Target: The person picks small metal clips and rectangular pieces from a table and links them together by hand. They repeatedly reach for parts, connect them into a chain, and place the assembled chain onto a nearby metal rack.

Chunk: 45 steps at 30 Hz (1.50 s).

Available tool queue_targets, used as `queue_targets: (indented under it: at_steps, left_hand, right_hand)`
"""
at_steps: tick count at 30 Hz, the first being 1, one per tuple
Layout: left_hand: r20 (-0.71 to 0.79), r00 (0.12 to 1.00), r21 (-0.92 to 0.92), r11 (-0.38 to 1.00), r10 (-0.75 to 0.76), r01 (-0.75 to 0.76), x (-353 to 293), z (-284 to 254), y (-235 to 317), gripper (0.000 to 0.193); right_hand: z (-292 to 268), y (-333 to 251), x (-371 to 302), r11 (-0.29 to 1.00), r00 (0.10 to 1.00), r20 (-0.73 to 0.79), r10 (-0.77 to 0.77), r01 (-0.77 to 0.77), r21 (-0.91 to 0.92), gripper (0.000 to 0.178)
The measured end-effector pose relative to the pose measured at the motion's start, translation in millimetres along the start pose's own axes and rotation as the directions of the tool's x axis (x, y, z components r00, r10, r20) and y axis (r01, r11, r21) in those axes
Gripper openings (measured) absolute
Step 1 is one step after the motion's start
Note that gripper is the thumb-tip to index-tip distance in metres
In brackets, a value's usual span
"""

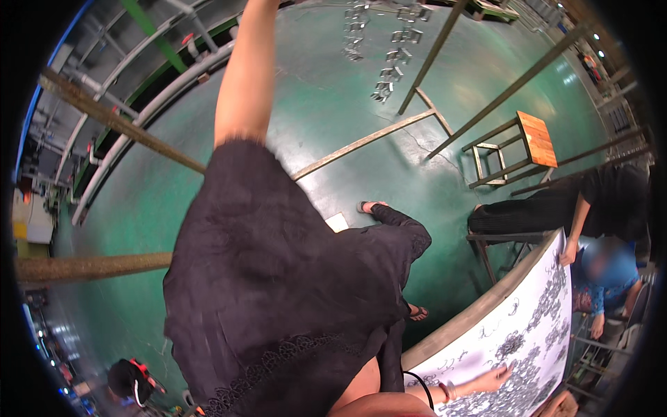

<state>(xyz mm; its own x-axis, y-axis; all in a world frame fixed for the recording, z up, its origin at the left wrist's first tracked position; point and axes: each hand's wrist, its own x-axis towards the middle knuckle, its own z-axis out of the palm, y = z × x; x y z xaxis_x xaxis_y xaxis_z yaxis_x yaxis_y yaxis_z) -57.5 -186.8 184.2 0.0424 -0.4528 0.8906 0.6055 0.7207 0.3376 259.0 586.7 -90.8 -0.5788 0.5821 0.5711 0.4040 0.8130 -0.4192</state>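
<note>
Black clothing [278, 271] bulked closest, left hand out of view, while the right hand [493, 379] — grip impossible to tell — was over small dark pieces [511, 345] on white sheeting [542, 267]; light touch seemed best.

Small dark pieces [511, 345] litter a white sheet [533, 278].

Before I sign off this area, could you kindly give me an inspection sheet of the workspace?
Surface: white work surface with a brown edge.
Job's things: small dark curled pieces, spread thickly in places.
Clutter: flat pale piece on the glossy green floor.
Hands: right hand over the pieces, grip unclear; bare left forearm leaves the top edge, hand unseen.
Cables: thin black curved cord by the right arm, purpose unclear.
Surroundings: stool with an orange-brown wooden top; co-worker's hand at the surface's far side.
</note>
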Motion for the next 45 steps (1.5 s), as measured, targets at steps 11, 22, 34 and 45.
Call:
queue_targets:
  at_steps: [11,22,34,45]
  left_hand:
    - [-0.559,-0.349,-0.284,-0.222,-0.752,0.933,-444.0,-253.5,-121.3,0.025]
    - [0.641,-0.380,0.740,0.405,-0.667,0.537,-460.2,-105.3,27.0,0.027]
    - [0.941,-0.273,0.310,0.826,-0.198,0.470,-425.5,-46.9,104.8,0.028]
    - [0.879,-0.208,-0.176,0.697,0.429,0.695,-453.7,78.8,286.8,0.018]
  right_hand:
    - [-39.8,106.2,-52.2,0.686,0.826,0.132,0.547,-0.353,-0.636,0.046]
    - [-37.3,114.8,-49.3,0.746,0.802,0.154,0.577,-0.441,-0.500,0.048]
    - [-55.6,118.4,-69.8,0.762,0.746,0.181,0.640,-0.588,-0.270,0.051]
    - [-92.1,-36.3,-108.4,0.472,0.690,0.277,0.669,-0.682,0.558,0.038]
